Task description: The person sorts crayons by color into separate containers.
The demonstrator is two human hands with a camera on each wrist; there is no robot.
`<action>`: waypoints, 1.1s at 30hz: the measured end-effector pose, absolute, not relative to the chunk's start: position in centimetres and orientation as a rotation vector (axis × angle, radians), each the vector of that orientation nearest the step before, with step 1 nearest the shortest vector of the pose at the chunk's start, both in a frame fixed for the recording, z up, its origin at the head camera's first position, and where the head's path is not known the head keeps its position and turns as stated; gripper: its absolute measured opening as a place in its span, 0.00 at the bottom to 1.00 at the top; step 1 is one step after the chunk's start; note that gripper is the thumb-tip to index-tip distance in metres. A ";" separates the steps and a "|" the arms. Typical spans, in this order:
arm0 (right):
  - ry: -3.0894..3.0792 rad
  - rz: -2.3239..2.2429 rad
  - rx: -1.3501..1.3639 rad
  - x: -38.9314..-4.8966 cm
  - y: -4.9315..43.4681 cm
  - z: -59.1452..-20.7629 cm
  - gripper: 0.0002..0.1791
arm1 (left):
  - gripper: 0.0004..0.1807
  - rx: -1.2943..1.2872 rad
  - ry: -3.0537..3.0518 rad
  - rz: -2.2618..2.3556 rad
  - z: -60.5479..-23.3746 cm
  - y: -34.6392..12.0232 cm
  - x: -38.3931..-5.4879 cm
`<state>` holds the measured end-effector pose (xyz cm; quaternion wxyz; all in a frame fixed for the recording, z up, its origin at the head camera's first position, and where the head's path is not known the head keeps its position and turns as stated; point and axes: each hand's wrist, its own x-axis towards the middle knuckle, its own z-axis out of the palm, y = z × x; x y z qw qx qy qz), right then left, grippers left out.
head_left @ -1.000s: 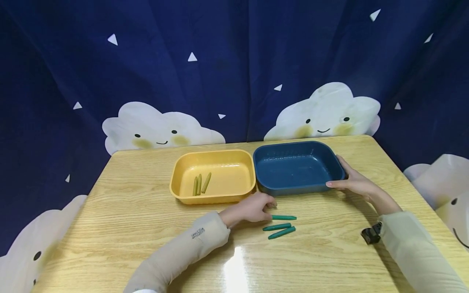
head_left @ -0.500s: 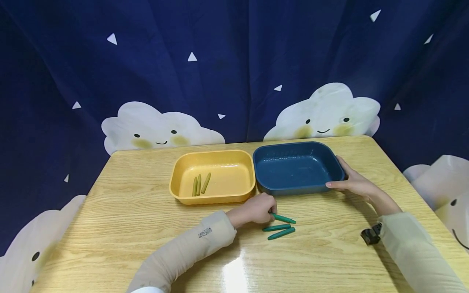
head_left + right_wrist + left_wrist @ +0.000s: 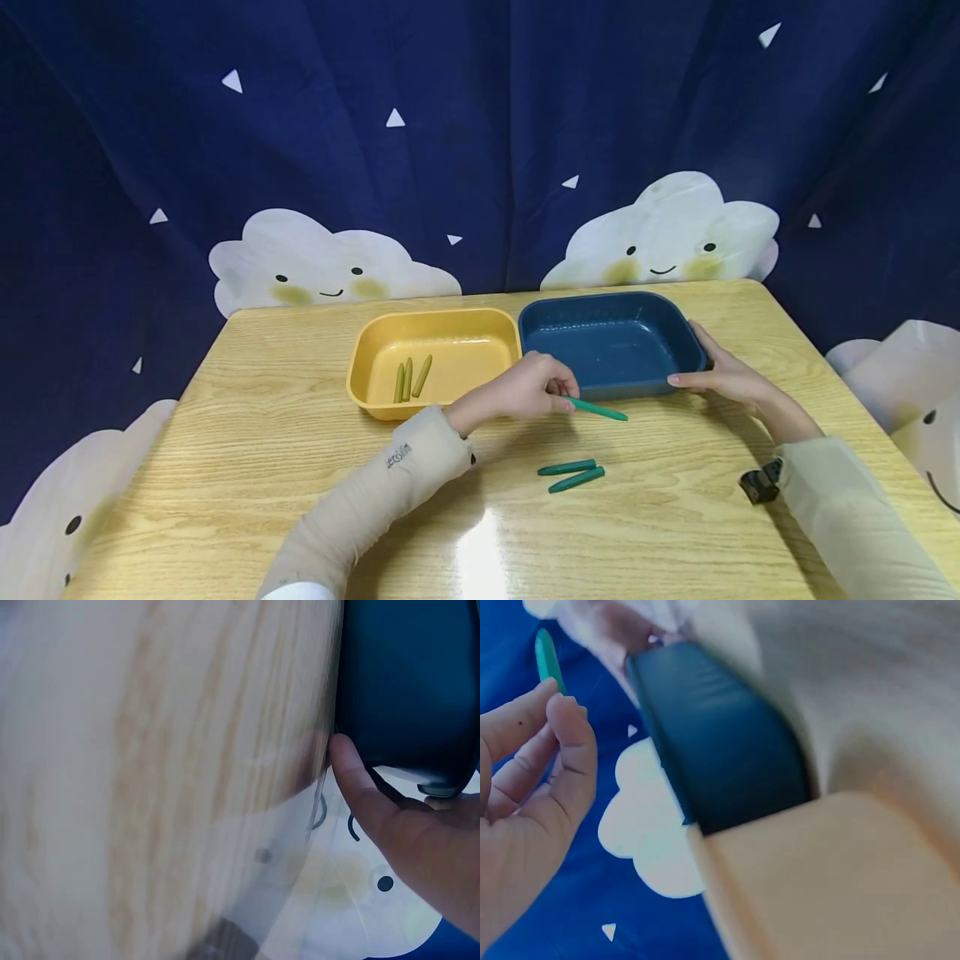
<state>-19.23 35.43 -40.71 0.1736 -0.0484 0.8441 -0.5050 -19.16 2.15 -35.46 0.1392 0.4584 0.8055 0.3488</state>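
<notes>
My left hand [image 3: 529, 388] pinches a green crayon [image 3: 602, 410] between thumb and fingertips, just in front of the blue bin [image 3: 600, 392]. In the left wrist view, the crayon [image 3: 548, 658] sticks out beyond the fingertips. Two more green crayons [image 3: 576, 480] lie side by side on the table, nearer me. At the blue bin's right end, my right hand [image 3: 726, 377] grips the corner, thumb at the front and fingers along the side. The right wrist view shows its thumb [image 3: 356, 776] against the wall of the bin [image 3: 409, 682].
Left of the blue bin, right beside it, stands a yellow bin [image 3: 435, 408] with several olive-yellow crayons [image 3: 407, 379] inside. Both stand on a wooden table [image 3: 300, 467] before a dark blue curtain [image 3: 480, 150]. A small black device [image 3: 760, 482] sits by the right sleeve.
My left hand has lifted one green crayon off the table and moved up toward the front of the blue bin. My right hand and both bins have stayed put.
</notes>
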 end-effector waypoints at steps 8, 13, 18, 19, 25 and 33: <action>2.363 -1.452 -0.126 -18.9 35.4 -40.8 0.60 | 0.05 1.171 2.202 1.170 -34.4 2.9 -22.2; 2.385 -1.427 -0.120 -19.0 35.4 -41.0 0.59 | 0.06 1.018 2.068 1.323 -34.0 3.7 -24.4; 2.382 -1.434 -0.119 -19.1 35.3 -41.1 0.60 | 0.09 0.802 1.963 1.515 -33.8 4.8 -26.6; 2.382 -1.440 -0.121 -19.2 35.3 -41.1 0.60 | 0.09 0.766 1.960 1.542 -33.7 5.1 -27.0; 2.369 -1.467 -0.121 -19.3 35.1 -41.0 0.60 | 0.13 0.578 1.913 1.691 -34.2 6.3 -28.9; 2.387 -1.457 -0.110 -19.0 35.4 -40.5 0.60 | 0.14 0.433 1.802 1.824 -34.5 8.5 -30.4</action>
